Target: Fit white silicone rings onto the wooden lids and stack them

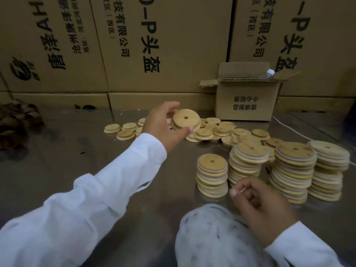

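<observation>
Cardboard cartons [163, 45] wall off twelve o'clock behind the steel table [57, 151]. A small open box [248, 99] sits at one o'clock. At three o'clock stand four stacks of ringed lids [294, 170], with loose lids [227, 130] scattered beyond them around the centre. At six o'clock lies a heap of white silicone rings [212, 237]. The left hand [161, 122] grips a wooden lid [185, 117] above the loose ones. The right hand [264, 209], at five o'clock, has its fingers curled and pinched; I cannot tell whether it holds anything.
</observation>
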A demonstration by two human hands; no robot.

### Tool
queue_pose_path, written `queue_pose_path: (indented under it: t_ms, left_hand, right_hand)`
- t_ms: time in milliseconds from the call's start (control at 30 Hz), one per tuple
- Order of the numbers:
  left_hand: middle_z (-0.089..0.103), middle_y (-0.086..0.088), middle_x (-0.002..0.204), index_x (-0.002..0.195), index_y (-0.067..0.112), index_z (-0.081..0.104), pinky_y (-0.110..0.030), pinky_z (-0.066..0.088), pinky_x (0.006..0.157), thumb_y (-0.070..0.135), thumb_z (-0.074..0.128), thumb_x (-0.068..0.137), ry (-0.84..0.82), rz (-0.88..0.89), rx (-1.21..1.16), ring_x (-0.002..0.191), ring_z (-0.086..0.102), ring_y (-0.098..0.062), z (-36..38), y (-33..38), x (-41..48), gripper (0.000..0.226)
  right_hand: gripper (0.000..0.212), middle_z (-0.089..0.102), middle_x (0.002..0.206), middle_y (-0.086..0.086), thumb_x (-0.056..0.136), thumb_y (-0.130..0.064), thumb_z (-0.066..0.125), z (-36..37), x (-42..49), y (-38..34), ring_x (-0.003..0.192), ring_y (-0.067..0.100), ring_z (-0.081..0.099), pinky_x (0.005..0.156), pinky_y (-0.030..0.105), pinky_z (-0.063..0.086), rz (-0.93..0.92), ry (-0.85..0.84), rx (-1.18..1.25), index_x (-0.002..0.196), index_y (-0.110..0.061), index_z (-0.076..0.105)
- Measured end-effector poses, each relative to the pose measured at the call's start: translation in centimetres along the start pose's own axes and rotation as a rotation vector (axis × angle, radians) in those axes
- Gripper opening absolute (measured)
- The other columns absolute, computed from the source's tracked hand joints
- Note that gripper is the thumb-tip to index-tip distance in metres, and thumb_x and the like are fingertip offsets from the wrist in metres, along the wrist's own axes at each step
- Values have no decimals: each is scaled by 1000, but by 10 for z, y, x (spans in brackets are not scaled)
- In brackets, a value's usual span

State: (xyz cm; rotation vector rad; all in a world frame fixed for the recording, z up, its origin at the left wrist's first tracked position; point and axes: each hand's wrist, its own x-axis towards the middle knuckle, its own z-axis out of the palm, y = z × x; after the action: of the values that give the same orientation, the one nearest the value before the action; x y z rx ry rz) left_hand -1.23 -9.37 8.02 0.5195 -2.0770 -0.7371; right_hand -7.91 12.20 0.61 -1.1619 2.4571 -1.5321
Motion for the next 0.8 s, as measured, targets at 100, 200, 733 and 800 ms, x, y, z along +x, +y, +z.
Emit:
queue_pose_path:
  t_ms: [100, 200, 733, 800]
  left_hand:
    - [58, 11, 109, 122, 27, 51, -11, 38, 85, 26, 81, 64, -44, 56, -113, 102, 53, -4, 0, 27, -49, 66]
    - [58, 17, 112, 122, 32, 51, -12, 43, 88, 24, 82, 64, -114, 99, -167, 106, 52, 1, 5, 37, -91, 67]
    - [71, -11, 76, 86, 3, 68, -26, 55, 58, 30, 65, 62, -354, -619, -998, 68, 69, -18, 22, 22, -119, 36]
    - [70, -9, 69, 80, 5, 68, -24, 54, 55, 27, 64, 63, -317, -623, -1011, 63, 67, -16, 24, 20, -118, 28]
  right_hand:
    - [14, 59, 51, 2, 84, -21, 59, 2, 4, -4, 44, 11, 51, 49, 21, 44, 96, 74, 307, 70, -19, 61]
    - [26, 61, 51, 2, 83, -35, 54, 0, 8, -9, 40, 12, 51, 46, 21, 44, 204, 37, 549, 70, -16, 67]
    - [29, 55, 43, 1, 86, -14, 55, -3, 0, -15, 37, 10, 47, 42, 16, 42, 175, -190, 563, 58, -11, 62]
    - [23, 57, 46, 1, 82, -23, 58, -4, 0, -18, 40, 10, 49, 45, 16, 44, 130, -213, 561, 64, -9, 63]
